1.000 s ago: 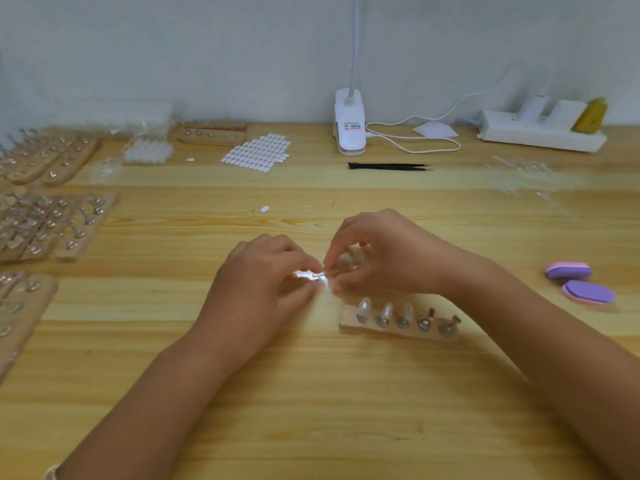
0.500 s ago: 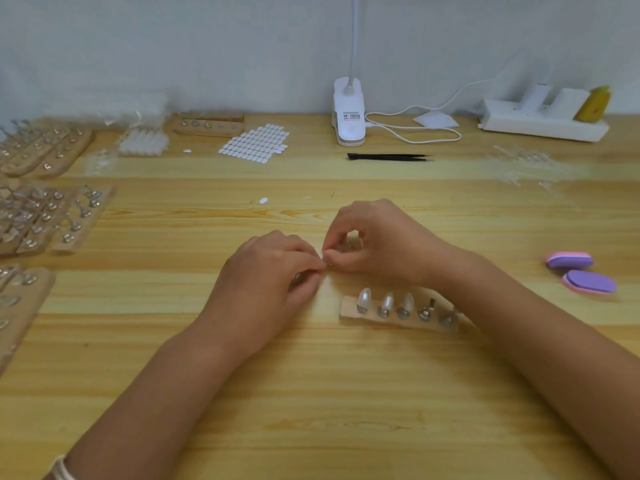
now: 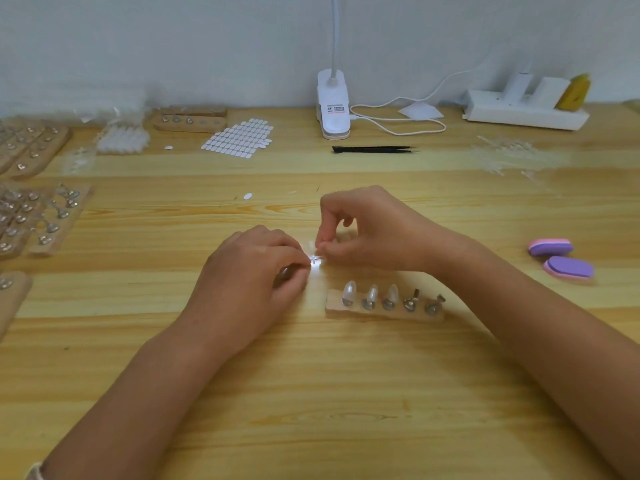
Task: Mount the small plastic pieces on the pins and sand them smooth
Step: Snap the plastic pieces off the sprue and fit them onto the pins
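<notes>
The left hand (image 3: pixel 249 282) and right hand (image 3: pixel 374 233) meet over the tabletop (image 3: pixel 311 410), fingers curled. Both pinch one small plastic piece (image 3: pixel 316 260) by the fingertips. Just under the right hand sits a wooden block (image 3: pixel 384 312) with five pins (image 3: pixel 411 302) in it. Three wear clear pieces (image 3: pixel 349 292), two are bare.

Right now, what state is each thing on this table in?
Strip: five pins, three capped, two bare.
Piece: held between both hands, unmounted.
Left hand: pinches the piece.
Right hand: pinches the piece.
Sanding blocks: lying untouched.
Tweezers: lying untouched.
</notes>
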`<action>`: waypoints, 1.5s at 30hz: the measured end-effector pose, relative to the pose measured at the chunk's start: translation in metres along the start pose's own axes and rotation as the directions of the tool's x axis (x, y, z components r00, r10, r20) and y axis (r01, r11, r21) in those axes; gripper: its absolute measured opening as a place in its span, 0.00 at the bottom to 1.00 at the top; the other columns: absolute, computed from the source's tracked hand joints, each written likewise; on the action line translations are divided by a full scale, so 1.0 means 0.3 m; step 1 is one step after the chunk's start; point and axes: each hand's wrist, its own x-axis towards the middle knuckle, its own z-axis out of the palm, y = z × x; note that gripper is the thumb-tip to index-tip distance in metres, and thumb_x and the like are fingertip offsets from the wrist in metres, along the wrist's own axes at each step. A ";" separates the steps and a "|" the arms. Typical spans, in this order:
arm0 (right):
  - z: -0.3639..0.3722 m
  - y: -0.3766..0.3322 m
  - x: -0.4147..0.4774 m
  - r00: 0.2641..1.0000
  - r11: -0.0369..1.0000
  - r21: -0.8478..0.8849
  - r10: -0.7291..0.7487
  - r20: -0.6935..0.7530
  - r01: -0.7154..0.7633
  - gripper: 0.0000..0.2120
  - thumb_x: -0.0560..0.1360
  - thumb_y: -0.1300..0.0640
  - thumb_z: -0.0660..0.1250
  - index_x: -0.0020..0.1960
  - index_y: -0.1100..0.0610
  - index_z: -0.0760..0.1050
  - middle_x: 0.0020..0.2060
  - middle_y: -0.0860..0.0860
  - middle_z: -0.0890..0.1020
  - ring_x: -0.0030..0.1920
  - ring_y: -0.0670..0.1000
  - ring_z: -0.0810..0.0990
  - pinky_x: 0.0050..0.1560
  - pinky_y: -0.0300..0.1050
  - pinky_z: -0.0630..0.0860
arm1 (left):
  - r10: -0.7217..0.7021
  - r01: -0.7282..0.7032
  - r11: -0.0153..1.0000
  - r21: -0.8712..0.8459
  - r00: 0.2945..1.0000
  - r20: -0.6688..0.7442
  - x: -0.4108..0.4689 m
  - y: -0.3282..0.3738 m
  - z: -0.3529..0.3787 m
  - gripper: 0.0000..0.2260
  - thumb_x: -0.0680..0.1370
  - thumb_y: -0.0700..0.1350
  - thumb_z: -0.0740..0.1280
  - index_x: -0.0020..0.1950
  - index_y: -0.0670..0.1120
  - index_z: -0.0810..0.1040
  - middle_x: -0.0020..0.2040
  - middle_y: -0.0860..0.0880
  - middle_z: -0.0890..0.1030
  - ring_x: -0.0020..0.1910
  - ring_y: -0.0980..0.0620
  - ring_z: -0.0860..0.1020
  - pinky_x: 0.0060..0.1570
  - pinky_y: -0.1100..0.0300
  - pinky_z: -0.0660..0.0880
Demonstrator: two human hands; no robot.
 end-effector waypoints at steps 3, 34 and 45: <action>-0.042 -0.010 -0.022 0.994 0.996 0.083 0.029 -0.105 -0.021 0.06 0.73 0.65 0.74 0.40 0.62 0.77 0.41 0.49 0.86 0.45 0.45 0.81 0.52 0.48 0.76 | -0.016 0.016 1.000 -0.022 1.000 -0.006 -0.005 0.004 0.000 0.04 0.74 0.42 0.73 0.46 0.47 0.86 0.46 0.55 0.83 0.47 0.50 0.79 0.47 0.53 0.75; 0.022 0.079 -0.413 0.899 0.998 -0.002 -0.053 -0.435 0.058 0.10 0.71 0.53 0.76 0.51 0.48 0.80 0.48 0.37 0.81 0.51 0.44 0.81 0.53 0.38 0.73 | -0.023 0.023 0.999 -0.030 1.000 -0.005 -0.014 0.007 0.010 0.09 0.75 0.49 0.67 0.47 0.48 0.85 0.46 0.56 0.81 0.48 0.51 0.77 0.45 0.51 0.77; 0.023 0.077 -0.413 0.911 0.997 -0.058 -0.078 -0.406 0.060 0.10 0.71 0.54 0.75 0.51 0.53 0.81 0.48 0.40 0.82 0.51 0.45 0.81 0.55 0.45 0.75 | -0.024 0.025 0.999 -0.023 1.000 0.008 -0.016 0.003 0.007 0.03 0.76 0.44 0.72 0.49 0.48 0.85 0.47 0.55 0.81 0.49 0.51 0.77 0.46 0.50 0.76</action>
